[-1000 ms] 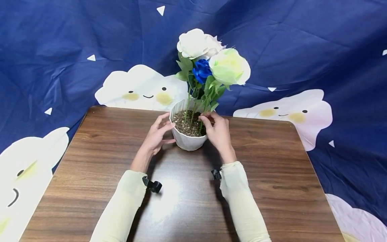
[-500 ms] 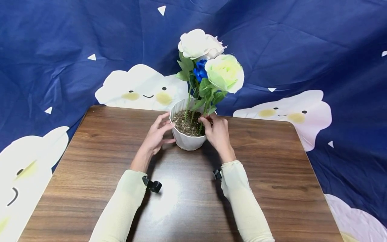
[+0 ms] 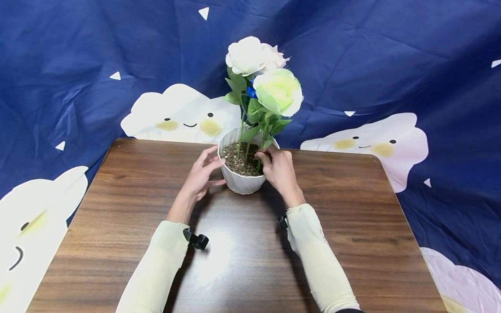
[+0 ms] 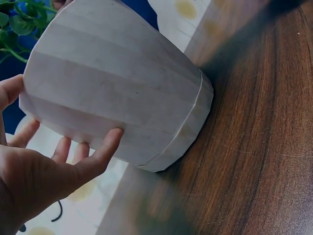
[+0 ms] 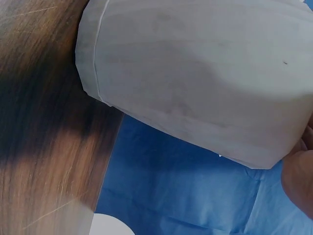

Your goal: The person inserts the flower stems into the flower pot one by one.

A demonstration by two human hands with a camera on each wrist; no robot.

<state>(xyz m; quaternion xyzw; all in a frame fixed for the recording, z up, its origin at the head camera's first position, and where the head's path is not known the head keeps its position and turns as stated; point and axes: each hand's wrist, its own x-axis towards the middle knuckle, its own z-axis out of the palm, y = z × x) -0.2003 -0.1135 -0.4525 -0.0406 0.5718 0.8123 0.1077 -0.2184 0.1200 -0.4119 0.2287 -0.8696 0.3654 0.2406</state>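
A white faceted flowerpot (image 3: pixel 244 185) filled with dark soil (image 3: pixel 236 164) stands near the table's far edge. My left hand (image 3: pixel 198 177) holds its left side, thumb at the rim; in the left wrist view the fingertips touch the pot wall (image 4: pixel 117 73). My right hand (image 3: pixel 282 173) reaches over the right rim and pinches the low stem of a pale green-and-white artificial rose (image 3: pixel 278 92). That stem stands at the soil's right side. Behind it rise white flowers (image 3: pixel 245 55) and a blue rose (image 3: pixel 251 91), mostly hidden. The right fingertips are largely out of the right wrist view.
The pot stands on a brown wood-grain table (image 3: pixel 235 269). A blue cloth (image 3: pixel 98 43) printed with smiling clouds hangs close behind the table. Each wrist carries a small black camera mount (image 3: pixel 197 240).
The green-and-white rose has swung left and now covers most of the blue rose. My right hand has shifted slightly left with its stem; my left hand keeps its place on the pot.
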